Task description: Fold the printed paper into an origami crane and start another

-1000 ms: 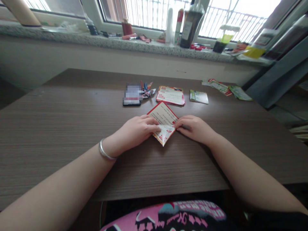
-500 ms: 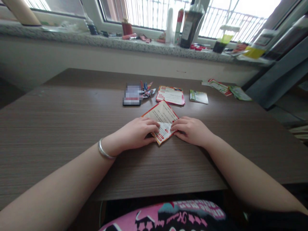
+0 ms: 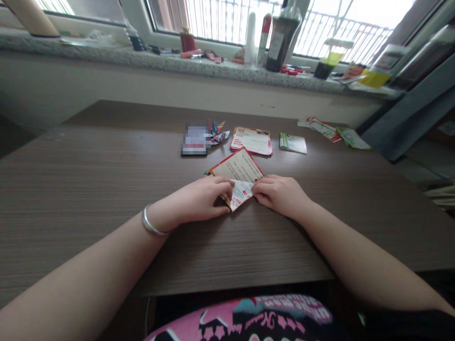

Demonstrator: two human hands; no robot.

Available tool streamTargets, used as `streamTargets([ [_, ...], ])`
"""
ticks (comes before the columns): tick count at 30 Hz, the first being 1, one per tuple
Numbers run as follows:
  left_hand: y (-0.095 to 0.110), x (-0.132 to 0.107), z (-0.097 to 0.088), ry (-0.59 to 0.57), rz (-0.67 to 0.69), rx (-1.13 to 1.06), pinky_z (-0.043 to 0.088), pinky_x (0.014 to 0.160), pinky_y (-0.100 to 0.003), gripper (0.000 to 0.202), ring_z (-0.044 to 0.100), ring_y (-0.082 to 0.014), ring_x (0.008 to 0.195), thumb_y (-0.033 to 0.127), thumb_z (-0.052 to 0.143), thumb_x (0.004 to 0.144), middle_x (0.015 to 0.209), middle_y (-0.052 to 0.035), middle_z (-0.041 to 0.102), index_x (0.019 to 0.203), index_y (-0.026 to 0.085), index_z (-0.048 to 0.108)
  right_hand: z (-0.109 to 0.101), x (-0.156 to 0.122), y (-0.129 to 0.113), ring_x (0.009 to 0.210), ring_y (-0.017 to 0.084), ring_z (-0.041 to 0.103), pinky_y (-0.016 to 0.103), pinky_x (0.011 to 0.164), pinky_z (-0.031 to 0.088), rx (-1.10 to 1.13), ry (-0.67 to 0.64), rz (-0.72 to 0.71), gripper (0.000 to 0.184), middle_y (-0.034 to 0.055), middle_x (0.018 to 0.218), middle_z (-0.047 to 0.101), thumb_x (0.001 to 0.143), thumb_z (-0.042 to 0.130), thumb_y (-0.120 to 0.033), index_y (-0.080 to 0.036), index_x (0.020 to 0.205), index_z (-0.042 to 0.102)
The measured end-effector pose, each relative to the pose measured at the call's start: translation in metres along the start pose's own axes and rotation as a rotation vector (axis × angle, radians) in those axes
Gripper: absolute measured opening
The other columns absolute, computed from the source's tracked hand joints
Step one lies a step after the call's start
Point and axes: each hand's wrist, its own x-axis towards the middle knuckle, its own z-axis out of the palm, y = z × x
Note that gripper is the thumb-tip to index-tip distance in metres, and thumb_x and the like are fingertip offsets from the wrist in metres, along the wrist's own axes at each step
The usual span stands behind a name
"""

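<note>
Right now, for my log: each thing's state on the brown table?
Red-edged paper sheet: creased; left hand and right hand touching.
Black-edged rectangular object: flat, top blurred.
Multicoloured paper: folded, pointed.
Red-edged paper pile: uneven.
Small green-white paper pile: flat.
Red-green paper slips: scattered.

Printed sheet [image 3: 239, 166]: cream and white, dark lines of text, red edging. Surface [image 3: 88, 180]: brown, streaked grain. Card stack [image 3: 251, 142]: white face, red labels, red-orange border. Smaller stack [image 3: 293, 143]: pale, green at left. Bangle [image 3: 148, 225]: silver. Windowsill [image 3: 227, 68]: speckled grey. Garment [image 3: 227, 322]: black and pink, lettered, touch of teal.
</note>
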Motion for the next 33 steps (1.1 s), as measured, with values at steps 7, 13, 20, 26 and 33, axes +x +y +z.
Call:
streamTargets([
  [7,0.007,0.0,0.0,-0.008,-0.019,0.107,0.047,0.099,-0.039,0.031,0.06,-0.0249,0.109,0.042,0.06,0.087,0.122,-0.0073,0.062,0.111,0.023,0.067,0.001,0.002,0.0,0.09,0.017,0.065,0.027,0.074,0.045,0.055,0.027,0.076,0.015,0.0013,0.094,0.073,0.089,0.053,-0.023,-0.023,0.086,0.068],
  [13,0.013,0.002,0.002,0.035,-0.062,0.185,0.05,0.091,-0.036,0.035,0.064,-0.0232,0.102,0.046,0.048,0.094,0.112,-0.0059,0.069,0.099,0.022,0.072,0.004,0.002,-0.004,0.087,0.018,0.067,0.027,0.072,0.046,0.093,0.051,0.135,0.015,0.0028,0.097,0.074,0.088,0.054,-0.027,-0.024,0.091,0.069],
  [20,0.012,0.004,0.004,0.099,-0.146,0.075,0.047,0.082,-0.031,0.035,0.065,-0.0193,0.092,0.038,0.043,0.097,0.098,-0.0044,0.072,0.088,0.019,0.071,0.002,0.002,-0.005,0.087,0.018,0.067,0.028,0.075,0.048,0.154,0.018,0.06,0.016,0.0033,0.096,0.074,0.087,0.056,-0.024,-0.024,0.093,0.07],
  [26,0.009,0.005,0.004,0.126,-0.32,-0.137,0.043,0.065,-0.027,0.029,0.06,-0.0162,0.075,0.035,0.048,0.092,0.082,-0.0028,0.07,0.076,0.018,0.065,0.004,0.003,-0.004,0.087,0.018,0.067,0.028,0.077,0.048,0.256,-0.005,0.091,0.016,0.0035,0.094,0.073,0.086,0.057,-0.024,-0.023,0.096,0.07],
  [33,0.003,0.007,0.005,0.138,-0.303,-0.037,0.043,0.07,-0.03,0.029,0.059,-0.0188,0.079,0.034,0.05,0.09,0.082,-0.0053,0.067,0.073,0.017,0.066,0.008,0.005,-0.004,0.082,0.018,0.068,0.028,0.074,0.047,0.279,0.044,0.161,0.016,0.0028,0.091,0.074,0.088,0.055,-0.025,-0.022,0.097,0.067],
])
